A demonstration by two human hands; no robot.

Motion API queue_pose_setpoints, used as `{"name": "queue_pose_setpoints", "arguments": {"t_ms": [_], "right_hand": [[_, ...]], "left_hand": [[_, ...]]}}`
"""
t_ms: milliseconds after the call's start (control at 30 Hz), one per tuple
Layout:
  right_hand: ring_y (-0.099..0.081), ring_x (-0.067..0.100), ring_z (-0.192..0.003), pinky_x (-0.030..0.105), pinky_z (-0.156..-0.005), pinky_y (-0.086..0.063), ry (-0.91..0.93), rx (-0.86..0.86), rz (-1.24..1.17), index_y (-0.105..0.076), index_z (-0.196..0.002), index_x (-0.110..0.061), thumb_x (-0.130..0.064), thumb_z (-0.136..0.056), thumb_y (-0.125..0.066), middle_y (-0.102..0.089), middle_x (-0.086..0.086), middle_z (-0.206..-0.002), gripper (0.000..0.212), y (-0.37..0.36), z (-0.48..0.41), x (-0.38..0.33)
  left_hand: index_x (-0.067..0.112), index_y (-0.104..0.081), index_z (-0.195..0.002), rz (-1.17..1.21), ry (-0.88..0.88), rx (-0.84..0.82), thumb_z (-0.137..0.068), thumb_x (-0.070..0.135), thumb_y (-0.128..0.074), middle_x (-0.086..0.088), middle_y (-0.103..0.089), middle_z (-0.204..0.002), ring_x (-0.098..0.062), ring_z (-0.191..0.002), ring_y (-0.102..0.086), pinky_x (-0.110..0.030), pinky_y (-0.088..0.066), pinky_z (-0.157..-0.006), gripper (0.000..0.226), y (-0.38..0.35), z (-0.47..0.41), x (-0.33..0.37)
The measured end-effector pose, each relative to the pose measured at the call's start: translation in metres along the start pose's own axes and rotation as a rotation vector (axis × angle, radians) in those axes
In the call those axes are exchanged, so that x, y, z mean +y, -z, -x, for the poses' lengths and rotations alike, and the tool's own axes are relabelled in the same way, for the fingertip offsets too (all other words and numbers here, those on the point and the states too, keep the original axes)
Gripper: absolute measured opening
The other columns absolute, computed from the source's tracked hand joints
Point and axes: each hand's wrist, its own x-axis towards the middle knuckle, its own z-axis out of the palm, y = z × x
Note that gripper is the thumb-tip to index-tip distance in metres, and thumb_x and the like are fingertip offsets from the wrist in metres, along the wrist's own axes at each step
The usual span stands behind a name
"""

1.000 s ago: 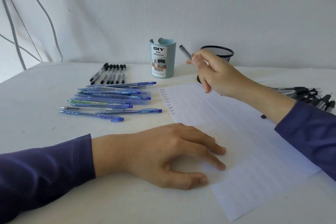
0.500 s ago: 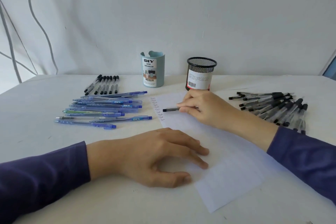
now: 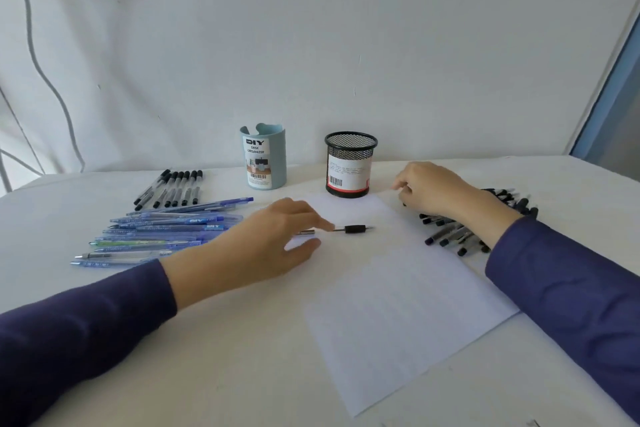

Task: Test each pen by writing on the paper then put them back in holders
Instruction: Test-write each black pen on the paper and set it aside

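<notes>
Right hand (image 3: 436, 189) had released the pen (image 3: 355, 229) onto the paper (image 3: 398, 305) and shifted to the black pen pile (image 3: 450, 236), presumably for the next test; fingers (image 3: 403, 188) curled, hold undeterminable | left hand (image 3: 273, 243) extended, index touching pen, thumb apart, probably collecting it.

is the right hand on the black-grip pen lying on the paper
No, the right hand is over the black pen pile; the left hand touches the black-grip pen.

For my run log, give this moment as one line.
left hand: touches black-grip pen lying on paper | right hand: over black pen pile, grip unclear
</notes>
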Motion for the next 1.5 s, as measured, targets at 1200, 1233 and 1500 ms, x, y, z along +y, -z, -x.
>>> {"name": "queue_pose_setpoints", "arguments": {"t_ms": [1200, 1233, 1500], "right_hand": [[-0.053, 0.014, -0.098, 0.028, -0.097, -0.025, 0.280, 0.094, -0.157, -0.051, -0.115, -0.034, -0.081, -0.081, -0.036, -0.061, -0.008, -0.092, 0.060, -0.011, 0.054, -0.092], [-0.054, 0.013, -0.097, 0.028, -0.095, -0.025, 0.276, 0.092, -0.165, -0.053, -0.112, -0.035, -0.081, -0.081, -0.037, -0.062, -0.008, -0.090, 0.058, -0.011, 0.054, -0.092], [-0.057, 0.007, -0.082, 0.026, -0.092, -0.025, 0.266, 0.171, -0.200, -0.058, -0.102, -0.034, -0.073, -0.082, -0.047, -0.061, -0.009, -0.079, 0.046, -0.011, 0.052, -0.091]], "left_hand": [[-0.003, -0.074, -0.081, -0.273, 0.979, 0.079, -0.092, 0.029, -0.062, -0.016, -0.071, -0.076, -0.022, -0.063, -0.056, -0.028, -0.040, -0.057, 0.036, 0.096, 0.041, -0.181], [-0.001, -0.074, -0.086, -0.262, 0.972, 0.082, -0.094, 0.031, -0.059, -0.016, -0.072, -0.083, -0.023, -0.069, -0.058, -0.028, -0.041, -0.063, 0.037, 0.096, 0.040, -0.181], [0.004, -0.062, -0.121, -0.101, 0.952, 0.097, -0.089, 0.019, -0.068, -0.013, -0.067, -0.113, -0.026, -0.097, -0.060, -0.032, -0.044, -0.086, 0.036, 0.091, 0.039, -0.182]]}}
